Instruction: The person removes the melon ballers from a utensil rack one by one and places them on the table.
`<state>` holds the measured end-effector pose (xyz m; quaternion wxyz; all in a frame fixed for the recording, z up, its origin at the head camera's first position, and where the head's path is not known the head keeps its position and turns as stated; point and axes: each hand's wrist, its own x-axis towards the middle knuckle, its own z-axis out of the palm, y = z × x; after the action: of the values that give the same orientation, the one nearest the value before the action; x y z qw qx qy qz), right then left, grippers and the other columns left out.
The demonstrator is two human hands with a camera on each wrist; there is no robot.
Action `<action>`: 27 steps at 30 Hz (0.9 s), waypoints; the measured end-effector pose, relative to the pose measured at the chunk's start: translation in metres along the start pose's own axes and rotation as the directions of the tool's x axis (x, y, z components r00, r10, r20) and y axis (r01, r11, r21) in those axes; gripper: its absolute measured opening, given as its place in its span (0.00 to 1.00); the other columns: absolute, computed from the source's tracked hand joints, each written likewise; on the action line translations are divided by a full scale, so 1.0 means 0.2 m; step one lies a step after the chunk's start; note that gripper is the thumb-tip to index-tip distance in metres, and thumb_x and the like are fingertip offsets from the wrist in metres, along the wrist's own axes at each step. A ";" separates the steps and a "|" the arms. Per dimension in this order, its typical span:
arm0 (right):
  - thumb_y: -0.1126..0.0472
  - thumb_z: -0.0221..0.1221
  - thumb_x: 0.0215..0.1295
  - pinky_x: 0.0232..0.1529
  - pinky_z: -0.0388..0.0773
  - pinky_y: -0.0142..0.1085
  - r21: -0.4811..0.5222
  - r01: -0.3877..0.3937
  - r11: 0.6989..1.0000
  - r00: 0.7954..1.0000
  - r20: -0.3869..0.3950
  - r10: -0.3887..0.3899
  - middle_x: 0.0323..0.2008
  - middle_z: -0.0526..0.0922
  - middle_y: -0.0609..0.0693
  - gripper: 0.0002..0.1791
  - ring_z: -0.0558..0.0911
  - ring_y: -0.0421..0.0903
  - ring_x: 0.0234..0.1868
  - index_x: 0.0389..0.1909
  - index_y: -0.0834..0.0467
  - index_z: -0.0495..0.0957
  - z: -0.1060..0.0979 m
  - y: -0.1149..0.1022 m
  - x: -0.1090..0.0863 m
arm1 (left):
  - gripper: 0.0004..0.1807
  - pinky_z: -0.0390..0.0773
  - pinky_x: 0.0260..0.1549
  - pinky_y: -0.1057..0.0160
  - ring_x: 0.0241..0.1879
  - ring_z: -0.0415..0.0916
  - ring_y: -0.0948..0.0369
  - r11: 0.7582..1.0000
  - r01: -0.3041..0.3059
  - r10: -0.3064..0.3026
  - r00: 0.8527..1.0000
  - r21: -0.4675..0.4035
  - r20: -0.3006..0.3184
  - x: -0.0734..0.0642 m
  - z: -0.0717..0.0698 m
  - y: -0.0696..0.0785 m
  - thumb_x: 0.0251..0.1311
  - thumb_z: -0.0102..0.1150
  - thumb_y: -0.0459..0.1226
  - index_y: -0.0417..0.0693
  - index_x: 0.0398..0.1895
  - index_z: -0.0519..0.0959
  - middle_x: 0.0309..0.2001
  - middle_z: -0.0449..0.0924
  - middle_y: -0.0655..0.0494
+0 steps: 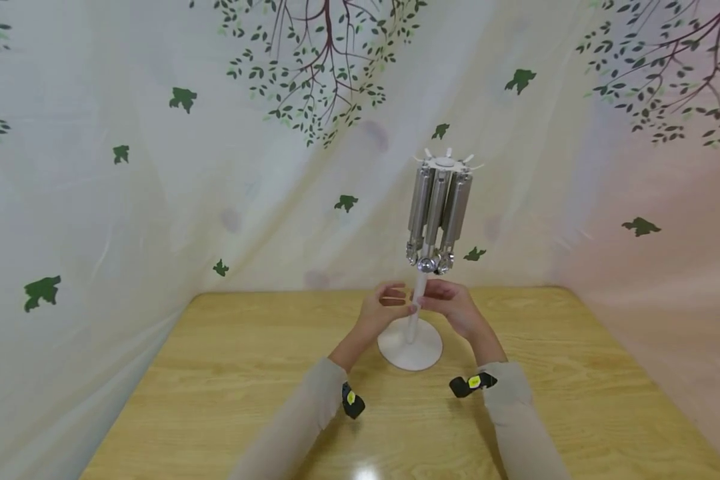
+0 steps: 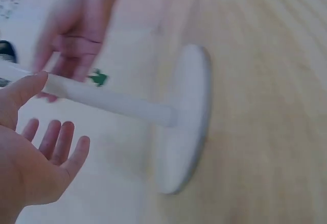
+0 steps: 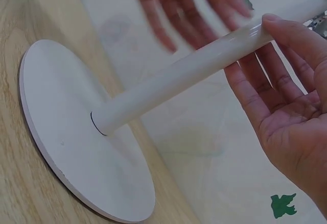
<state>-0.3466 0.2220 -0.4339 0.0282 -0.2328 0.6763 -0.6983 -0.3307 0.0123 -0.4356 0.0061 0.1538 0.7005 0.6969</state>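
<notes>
A white stand (image 1: 421,288) rises upright from its round base (image 1: 427,352) on the table, tilted slightly in the head view. Several long silver metal pieces with shiny rounded lower ends (image 1: 438,207) hang around its top, under a white ring of hooks (image 1: 445,162); their exact kind is unclear. My right hand (image 3: 291,101) holds the pole between its thumb above and fingers behind. On the pole's other side is my left hand (image 2: 36,157), its thumb tip at the pole and its other fingers spread away from it. That hand looks blurred in the right wrist view.
The wooden table (image 1: 246,373) extends to both sides of the stand and toward me. Behind it hangs a pale cloth (image 1: 276,247) printed with branches and green leaves. Black wrist cameras (image 1: 473,384) sit at both sleeve cuffs.
</notes>
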 end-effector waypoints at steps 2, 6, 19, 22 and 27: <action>0.73 0.62 0.68 0.52 0.86 0.34 0.008 0.000 1.000 1.000 0.003 0.000 0.44 0.90 0.44 0.14 0.88 0.41 0.47 0.51 0.59 0.84 0.00 0.01 0.00 | 0.33 0.86 0.53 0.56 0.59 0.78 0.42 1.000 -0.031 0.030 0.999 -0.004 -0.043 0.00 -0.03 0.09 0.57 0.73 0.33 0.47 0.67 0.74 0.58 0.78 0.38; 0.72 0.62 0.68 0.52 0.86 0.35 0.006 0.009 1.000 1.000 0.010 -0.009 0.45 0.90 0.48 0.13 0.88 0.42 0.47 0.52 0.62 0.83 0.00 0.01 0.00 | 0.35 0.83 0.57 0.51 0.60 0.76 0.44 0.990 -0.141 0.140 0.980 0.004 -0.142 0.00 -0.05 0.28 0.56 0.73 0.32 0.49 0.68 0.71 0.58 0.77 0.41; 0.74 0.61 0.68 0.50 0.87 0.33 0.038 0.037 0.999 0.999 0.001 -0.037 0.42 0.90 0.43 0.16 0.88 0.41 0.45 0.49 0.53 0.86 0.01 0.02 0.00 | 0.29 0.83 0.58 0.46 0.55 0.79 0.46 0.876 -0.471 0.480 0.873 0.098 -0.092 -0.05 0.04 0.77 0.60 0.70 0.29 0.43 0.65 0.72 0.54 0.79 0.40; 0.73 0.61 0.68 0.50 0.87 0.33 0.029 0.041 0.999 0.999 -0.002 -0.041 0.43 0.90 0.43 0.15 0.88 0.41 0.46 0.51 0.57 0.85 0.01 0.01 -0.01 | 0.30 0.84 0.57 0.49 0.55 0.79 0.47 0.861 -0.490 0.501 0.863 0.137 -0.059 -0.05 0.06 0.83 0.61 0.69 0.28 0.43 0.66 0.71 0.55 0.79 0.40; 0.73 0.62 0.68 0.51 0.87 0.33 0.030 0.033 0.999 0.999 -0.005 -0.033 0.42 0.90 0.43 0.15 0.88 0.40 0.46 0.50 0.55 0.85 0.01 0.01 -0.02 | 0.29 0.86 0.55 0.53 0.55 0.81 0.48 0.851 -0.494 0.506 0.862 0.176 -0.023 -0.03 0.09 0.87 0.61 0.67 0.26 0.43 0.66 0.72 0.55 0.79 0.41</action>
<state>-0.3431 0.2211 -0.4359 0.0187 -0.2420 0.6620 -0.7091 -0.2843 0.0260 -0.2682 -0.2120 0.3065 0.6909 0.6195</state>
